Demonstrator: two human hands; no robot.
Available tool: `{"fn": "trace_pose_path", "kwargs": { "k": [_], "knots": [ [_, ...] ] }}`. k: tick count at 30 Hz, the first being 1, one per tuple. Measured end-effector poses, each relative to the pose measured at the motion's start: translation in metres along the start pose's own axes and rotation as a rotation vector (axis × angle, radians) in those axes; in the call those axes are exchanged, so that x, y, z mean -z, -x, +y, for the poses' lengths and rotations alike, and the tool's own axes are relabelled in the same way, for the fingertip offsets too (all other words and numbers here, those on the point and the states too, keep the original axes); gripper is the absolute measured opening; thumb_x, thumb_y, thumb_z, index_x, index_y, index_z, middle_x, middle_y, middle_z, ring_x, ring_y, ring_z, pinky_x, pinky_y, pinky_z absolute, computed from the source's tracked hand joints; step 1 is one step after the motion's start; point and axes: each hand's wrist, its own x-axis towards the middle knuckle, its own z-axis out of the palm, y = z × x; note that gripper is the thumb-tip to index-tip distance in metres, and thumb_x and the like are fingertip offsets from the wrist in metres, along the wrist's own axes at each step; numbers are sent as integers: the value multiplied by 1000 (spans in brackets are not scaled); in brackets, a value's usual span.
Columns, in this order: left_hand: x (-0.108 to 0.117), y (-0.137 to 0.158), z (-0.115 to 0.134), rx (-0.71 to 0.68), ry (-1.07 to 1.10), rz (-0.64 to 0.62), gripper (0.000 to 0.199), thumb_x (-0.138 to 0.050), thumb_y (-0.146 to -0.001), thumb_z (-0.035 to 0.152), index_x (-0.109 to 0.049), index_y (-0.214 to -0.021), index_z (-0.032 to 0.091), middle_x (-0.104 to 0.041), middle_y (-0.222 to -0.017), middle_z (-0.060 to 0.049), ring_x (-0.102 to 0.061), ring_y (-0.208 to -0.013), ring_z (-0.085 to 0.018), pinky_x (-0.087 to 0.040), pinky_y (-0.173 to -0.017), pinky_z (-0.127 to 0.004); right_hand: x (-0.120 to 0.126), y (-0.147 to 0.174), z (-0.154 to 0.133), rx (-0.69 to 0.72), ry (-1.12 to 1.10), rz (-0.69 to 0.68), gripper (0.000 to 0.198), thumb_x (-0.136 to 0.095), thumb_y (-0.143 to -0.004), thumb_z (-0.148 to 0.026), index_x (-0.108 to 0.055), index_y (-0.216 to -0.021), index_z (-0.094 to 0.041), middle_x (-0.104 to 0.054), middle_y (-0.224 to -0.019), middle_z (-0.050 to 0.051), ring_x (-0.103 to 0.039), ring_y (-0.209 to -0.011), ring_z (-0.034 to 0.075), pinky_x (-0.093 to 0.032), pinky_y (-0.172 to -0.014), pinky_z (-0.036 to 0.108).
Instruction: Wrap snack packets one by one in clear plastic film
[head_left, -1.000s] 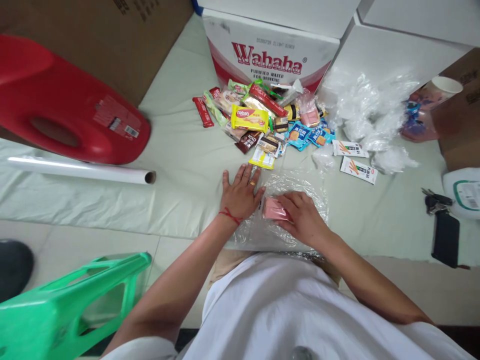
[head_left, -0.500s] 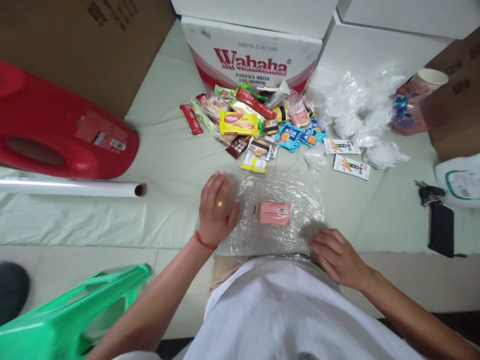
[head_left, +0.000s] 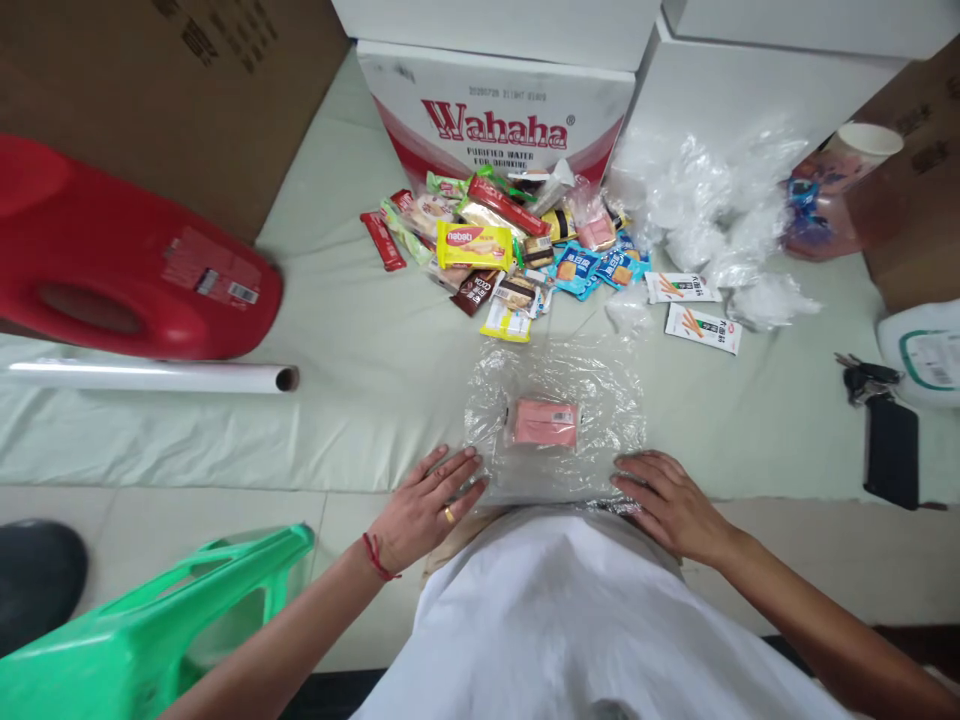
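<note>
- Left hand (head_left: 429,508): fingers extended at the near left corner of the film (head_left: 604,400); whether they pinch it cannot be told.
- Right hand (head_left: 671,508): fingers bent at the near right corner; grip likewise cannot be told.
- Packet (head_left: 546,423): flat on the film, between the hands and farther out, touching neither.
- Worktop (head_left: 352,430): carries the film.
- Snacks (head_left: 476,245): piled beyond the film.
</note>
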Motion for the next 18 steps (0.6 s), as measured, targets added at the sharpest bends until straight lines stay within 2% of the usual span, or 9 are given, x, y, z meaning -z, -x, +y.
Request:
{"fn": "trace_pose_path", "kwargs": {
  "k": [3,6,8,10,11,13,16,17,18],
  "knots": [
    [6,-5,5,53,86,7,38,-56,-94,9,-64,-129,20,-72,-139,-14,-58,-146,-27,-36,-129,-52,30,-22,-8,-49,-211,-33,40,-58,-100,-19,-60,-140,-23,-62,-145,14,-57,-135,29,-55,-108,51],
    [19,-16,12,151,229,56,38,-51,-87,9,-63,-123,19,-71,-138,-17,-60,-142,-30,-49,-116,-54,45,-60,-20,-117,-228,102,40,-55,-101,-19,-56,-140,-26,-62,-139,13,-58,-130,28,-55,-105,49],
    [26,-30,16,259,219,177,32,-52,-86,7,-63,-113,21,-76,-125,-14,-64,-134,-30,-53,-106,-51,38,-91,-28,-156,-95,141,49,-61,-102,-28,-50,-149,-25,-61,-141,15,-56,-131,32,-51,-108,53],
    [28,-49,18,346,130,292,28,-55,-88,8,-65,-109,24,-78,-114,-9,-67,-128,-29,-52,-104,-50,21,-122,-37,-204,47,74,65,-68,-100,-39,-45,-157,-19,-57,-148,20,-50,-135,37,-45,-113,58],
    [26,-60,19,368,89,312,28,-57,-89,10,-67,-112,24,-79,-116,-9,-68,-127,-29,-50,-107,-51,12,-135,-40,-236,103,21,68,-71,-98,-41,-46,-157,-16,-56,-150,22,-49,-136,39,-44,-113,58],
    [19,-79,17,384,38,255,32,-59,-93,17,-69,-122,25,-76,-131,-10,-64,-136,-32,-42,-118,-56,-4,-156,-46,-293,180,-84,62,-73,-96,-38,-54,-150,-13,-60,-145,22,-49,-131,40,-44,-109,56],
    [5,-95,9,443,27,85,33,-56,-98,22,-70,-127,26,-70,-145,-13,-52,-149,-37,-22,-128,-70,-16,-170,-50,-336,236,-184,43,-74,-95,-29,-65,-135,-14,-67,-127,18,-52,-118,36,-45,-99,49],
    [1,-95,7,482,35,61,32,-56,-99,23,-71,-127,26,-68,-147,-13,-51,-151,-38,-19,-128,-73,-17,-170,-49,-339,244,-195,41,-74,-95,-29,-67,-132,-15,-67,-124,17,-51,-116,35,-45,-97,48],
    [-2,-94,4,526,50,71,32,-56,-99,23,-71,-127,25,-67,-147,-14,-50,-150,-38,-22,-127,-74,-17,-170,-48,-341,247,-196,41,-74,-95,-29,-67,-133,-16,-67,-123,17,-51,-115,34,-44,-96,47]
  ]
}}
